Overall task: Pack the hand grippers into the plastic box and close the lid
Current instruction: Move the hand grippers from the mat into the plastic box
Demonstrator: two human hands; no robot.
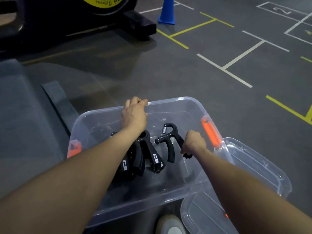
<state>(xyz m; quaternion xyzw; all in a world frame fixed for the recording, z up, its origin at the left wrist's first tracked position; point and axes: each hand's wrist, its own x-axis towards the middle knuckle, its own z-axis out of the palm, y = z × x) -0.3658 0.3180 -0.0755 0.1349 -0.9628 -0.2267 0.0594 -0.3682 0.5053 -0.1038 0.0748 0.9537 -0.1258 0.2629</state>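
Note:
A clear plastic box [170, 102] with orange latches stands on the grey floor in front of me. My left hand [134, 114] grips its far rim. Several black hand grippers [148, 157] lie in a pile on the box's floor, under my left forearm. My right hand [194, 142] is closed on one handle of another black hand gripper [168, 137], held inside the box just right of the pile, spring end pointing away from me. The clear lid [249, 168] lies on the floor at the box's right side, partly under my right forearm.
A blue cone [167, 11] stands on the floor far ahead. A black exercise machine base with a yellow-rimmed wheel [108, 4] fills the upper left. White and yellow tape lines cross the floor. My shoe [170, 224] shows below the box.

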